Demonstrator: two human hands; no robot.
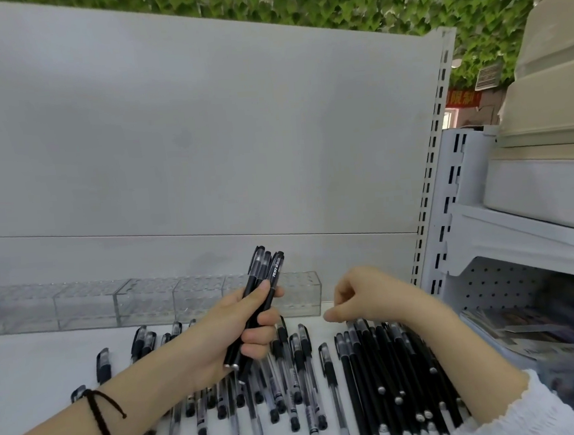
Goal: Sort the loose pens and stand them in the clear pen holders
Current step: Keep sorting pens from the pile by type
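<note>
My left hand (239, 327) grips a bundle of black pens (263, 277), caps up and tilted right, just in front of the clear pen holders (148, 300) that run along the back of the white shelf (43, 367). My right hand (364, 295) hovers with loosely curled fingers over a group of black-barrelled pens (384, 378) and holds nothing. Several clear-barrelled pens with black caps (293, 398) lie spread on the shelf below my left hand. The holders look empty.
A white back panel (186, 139) rises behind the holders. A slotted upright (430, 185) stands at the right. Beyond it is another shelf with beige bins (551, 100) and some packets (528, 339) below.
</note>
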